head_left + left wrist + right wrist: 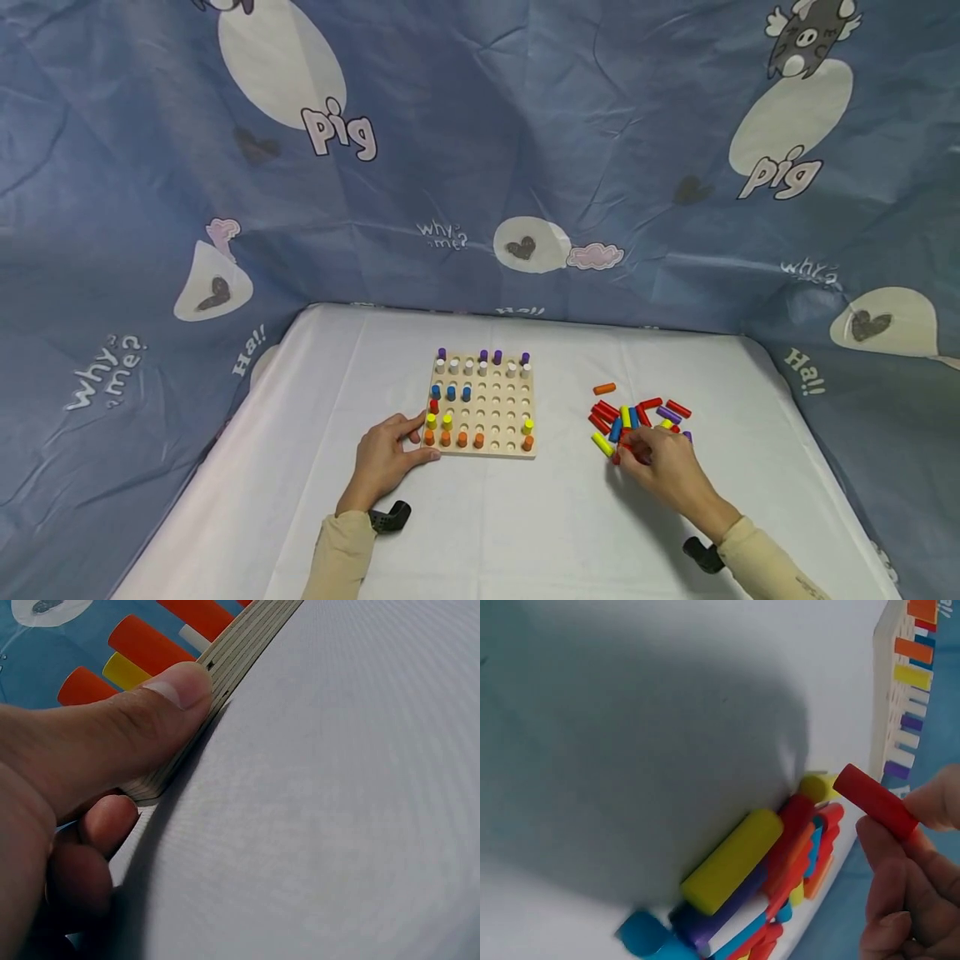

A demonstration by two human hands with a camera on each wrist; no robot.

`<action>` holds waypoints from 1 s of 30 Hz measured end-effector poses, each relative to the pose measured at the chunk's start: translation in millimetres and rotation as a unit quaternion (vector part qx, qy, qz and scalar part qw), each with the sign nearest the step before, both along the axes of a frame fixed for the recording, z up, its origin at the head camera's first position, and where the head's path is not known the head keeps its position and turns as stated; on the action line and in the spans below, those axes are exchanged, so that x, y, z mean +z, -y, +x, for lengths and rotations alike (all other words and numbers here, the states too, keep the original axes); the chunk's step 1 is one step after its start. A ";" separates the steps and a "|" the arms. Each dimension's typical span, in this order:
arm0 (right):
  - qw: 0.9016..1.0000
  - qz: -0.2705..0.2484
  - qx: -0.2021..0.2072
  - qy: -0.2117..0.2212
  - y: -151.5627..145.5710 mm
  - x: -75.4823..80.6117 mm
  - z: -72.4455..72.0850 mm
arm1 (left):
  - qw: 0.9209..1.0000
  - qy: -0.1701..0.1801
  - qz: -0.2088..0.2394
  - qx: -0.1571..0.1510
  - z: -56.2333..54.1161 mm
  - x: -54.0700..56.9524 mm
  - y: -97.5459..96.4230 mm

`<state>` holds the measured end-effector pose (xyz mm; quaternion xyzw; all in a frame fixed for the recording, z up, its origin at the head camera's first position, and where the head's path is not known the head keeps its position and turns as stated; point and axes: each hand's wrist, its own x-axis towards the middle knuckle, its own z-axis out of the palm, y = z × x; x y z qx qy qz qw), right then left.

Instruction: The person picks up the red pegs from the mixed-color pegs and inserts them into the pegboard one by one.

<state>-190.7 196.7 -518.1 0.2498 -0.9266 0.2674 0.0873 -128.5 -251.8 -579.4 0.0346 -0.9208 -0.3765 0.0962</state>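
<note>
A wooden pegboard (495,422) lies on the table with rows of colored pegs standing in its holes: purple and white at the far side, then blue, red, yellow, and orange at the near edge. My left hand (382,463) grips its near left corner; in the left wrist view the thumb (127,724) presses the board's layered edge and the curled fingers are partly hidden beneath the thumb. Over at the right, my right hand (667,472) pinches a red peg (875,799) between thumb and fingers, above a loose pile of pegs.
The pile holds red, blue, purple and yellow pegs, among them a yellow peg (733,861) close to the wrist camera. One orange peg (604,388) lies apart behind the pile. A white cloth (360,367) covers the table, and a blue printed curtain (450,167) hangs behind.
</note>
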 end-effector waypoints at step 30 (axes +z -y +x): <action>0.995 -0.079 0.011 -0.062 77.4 7.9 -27.8 | 1.000 0.007 -0.001 0.004 0.0 0.1 -1.3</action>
